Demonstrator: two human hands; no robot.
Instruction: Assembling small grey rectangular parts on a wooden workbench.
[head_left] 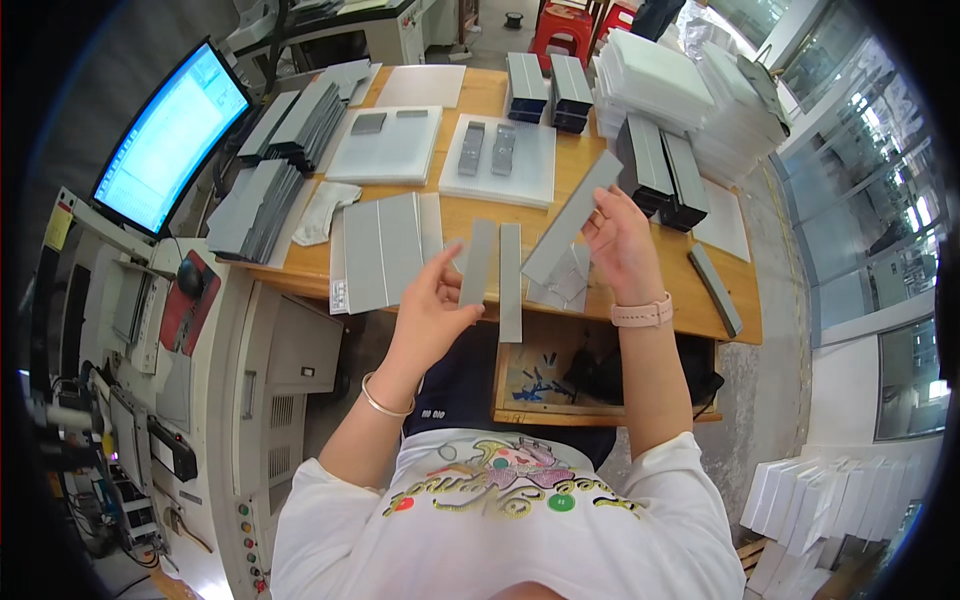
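Note:
My right hand [620, 240] is closed on the upper part of a long, flat grey strip [568, 225], tilted up to the right. Between thumb and fingers, my left hand [436, 310] has the lower end of a shorter grey strip [480, 258]; its index finger stretches out past the left edge. Upright between the two lies another narrow grey strip [510, 285], its lower end reaching past the table edge. Beneath the right-hand strip is a small grey, creased-looking sheet [562, 278]. Larger grey panels [383, 250] lie beside my left hand.
Stacked grey panels [255, 210] fill the table's left side. Two white boards [385, 150] carry small grey pieces. Dark grey bundles [645, 165] and foam sheets [655, 80] stand far right. One strip [714, 290] lies rightward. An open drawer [545, 410] juts out below.

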